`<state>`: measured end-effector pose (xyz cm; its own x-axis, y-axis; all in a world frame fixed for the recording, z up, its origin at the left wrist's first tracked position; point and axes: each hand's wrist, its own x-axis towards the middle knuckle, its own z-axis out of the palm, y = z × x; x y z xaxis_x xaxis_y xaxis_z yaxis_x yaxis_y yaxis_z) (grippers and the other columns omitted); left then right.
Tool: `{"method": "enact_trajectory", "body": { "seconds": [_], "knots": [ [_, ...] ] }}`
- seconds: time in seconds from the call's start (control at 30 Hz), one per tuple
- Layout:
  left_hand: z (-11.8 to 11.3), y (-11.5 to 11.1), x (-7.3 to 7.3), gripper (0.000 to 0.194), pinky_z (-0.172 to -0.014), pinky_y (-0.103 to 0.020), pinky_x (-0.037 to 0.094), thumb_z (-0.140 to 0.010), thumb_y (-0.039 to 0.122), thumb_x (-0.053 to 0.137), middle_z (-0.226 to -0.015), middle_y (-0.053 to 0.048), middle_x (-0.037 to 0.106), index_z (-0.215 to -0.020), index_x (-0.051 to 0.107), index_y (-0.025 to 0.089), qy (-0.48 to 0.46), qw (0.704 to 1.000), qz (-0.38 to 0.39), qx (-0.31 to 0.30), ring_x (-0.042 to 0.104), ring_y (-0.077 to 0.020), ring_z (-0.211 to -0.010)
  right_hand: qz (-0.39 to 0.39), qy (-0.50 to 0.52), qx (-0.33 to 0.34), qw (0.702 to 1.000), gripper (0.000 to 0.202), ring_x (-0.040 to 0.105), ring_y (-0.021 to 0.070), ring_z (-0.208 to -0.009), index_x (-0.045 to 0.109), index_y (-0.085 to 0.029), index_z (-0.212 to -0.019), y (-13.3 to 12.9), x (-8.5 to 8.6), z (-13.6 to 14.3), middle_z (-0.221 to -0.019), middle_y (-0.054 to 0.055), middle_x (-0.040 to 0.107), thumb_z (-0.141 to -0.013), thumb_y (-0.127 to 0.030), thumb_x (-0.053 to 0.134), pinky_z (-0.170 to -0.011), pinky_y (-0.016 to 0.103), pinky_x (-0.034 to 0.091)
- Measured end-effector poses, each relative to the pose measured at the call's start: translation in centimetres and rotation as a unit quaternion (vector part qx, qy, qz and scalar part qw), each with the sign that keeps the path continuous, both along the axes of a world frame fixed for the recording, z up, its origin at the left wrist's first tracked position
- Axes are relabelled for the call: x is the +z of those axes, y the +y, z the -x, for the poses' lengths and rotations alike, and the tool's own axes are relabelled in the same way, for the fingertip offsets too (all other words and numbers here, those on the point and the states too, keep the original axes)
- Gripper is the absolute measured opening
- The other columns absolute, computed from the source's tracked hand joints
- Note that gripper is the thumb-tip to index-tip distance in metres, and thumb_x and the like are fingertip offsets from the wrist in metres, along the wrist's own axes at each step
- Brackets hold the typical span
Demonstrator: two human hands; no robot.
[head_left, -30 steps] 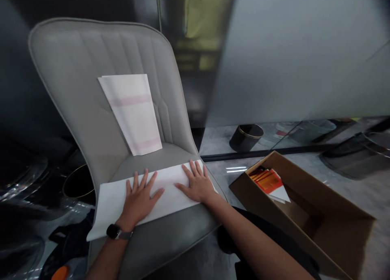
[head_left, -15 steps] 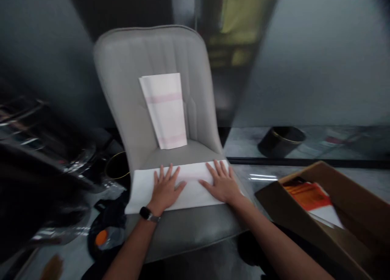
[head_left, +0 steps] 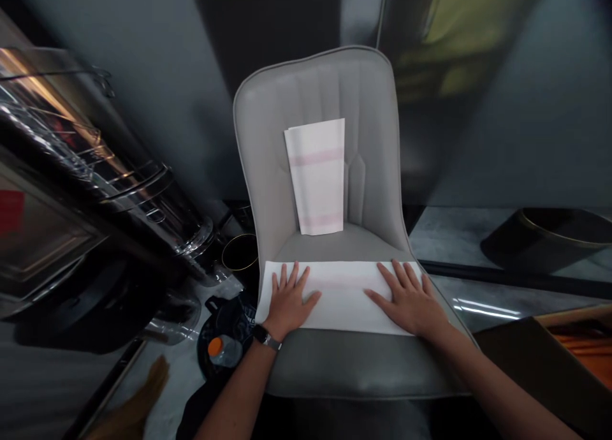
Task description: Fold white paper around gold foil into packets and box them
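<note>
A grey padded chair (head_left: 354, 370) stands in front of me. Across its seat lies a white folded sheet (head_left: 339, 309) with a faint pink band. My left hand (head_left: 289, 305) rests flat on the sheet's left part, fingers spread, a dark watch on the wrist. On the right part my right hand (head_left: 408, 300) lies palm down, its fingers also spread. Neither hand grips anything. A second folded white piece with pink stripes (head_left: 319, 185) leans upright against the backrest, behind the flat sheet and touched by neither hand.
At the left are shiny wrapped cylinders (head_left: 157, 198), a dark bin (head_left: 240, 252) and a bottle with an orange cap (head_left: 224, 351). To the right stand another dark bin (head_left: 540, 242) and a cardboard box (head_left: 535, 357) with something orange inside.
The view has turned left, so the chair and both hands appear further right. More of the wrapped cylinders shows. Both hands remain flat on the sheet.
</note>
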<state>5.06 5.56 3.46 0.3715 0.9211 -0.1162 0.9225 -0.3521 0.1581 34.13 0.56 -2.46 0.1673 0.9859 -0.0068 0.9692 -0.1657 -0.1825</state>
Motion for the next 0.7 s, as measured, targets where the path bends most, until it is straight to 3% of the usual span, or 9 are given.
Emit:
{"method": "enact_trajectory", "body": {
  "seconds": [0.4,0.57,0.7],
  "knots": [
    [0.2,0.1,-0.3,0.073,-0.126,-0.063,0.009,-0.101,0.066,0.037,-0.172,-0.005,0.015,-0.163,0.029,0.028,0.003,1.000,-0.009,-0.006,0.007,-0.0391,-0.158,0.000,0.014,0.001,1.000,0.092,0.015,0.0362,-0.157,0.030,-0.024,-0.163,0.1,-0.8,-0.1,-0.170,0.011,0.023,-0.091,-0.082,0.028,-0.125,0.060,0.010],
    [0.2,0.6,-0.2,0.069,-0.125,-0.061,0.012,-0.102,0.061,0.039,-0.171,-0.005,0.019,-0.162,0.032,0.027,0.018,0.999,-0.031,-0.016,0.011,-0.0385,-0.157,0.019,0.013,-0.013,1.000,0.093,0.012,0.0352,-0.158,0.029,-0.018,-0.163,0.2,1.7,0.4,-0.171,0.013,0.019,-0.094,-0.080,0.027,-0.125,0.057,0.010],
    [0.1,2.2,-1.5,0.067,-0.123,-0.064,0.014,-0.101,0.056,0.041,-0.170,-0.006,0.023,-0.161,0.034,0.027,0.030,0.996,-0.080,-0.012,0.014,-0.0408,-0.156,0.017,0.038,-0.011,0.999,0.099,0.009,0.0336,-0.158,0.025,-0.016,-0.164,1.0,3.3,0.2,-0.171,0.015,0.016,-0.092,-0.085,0.024,-0.126,0.057,0.005]
  ]
}}
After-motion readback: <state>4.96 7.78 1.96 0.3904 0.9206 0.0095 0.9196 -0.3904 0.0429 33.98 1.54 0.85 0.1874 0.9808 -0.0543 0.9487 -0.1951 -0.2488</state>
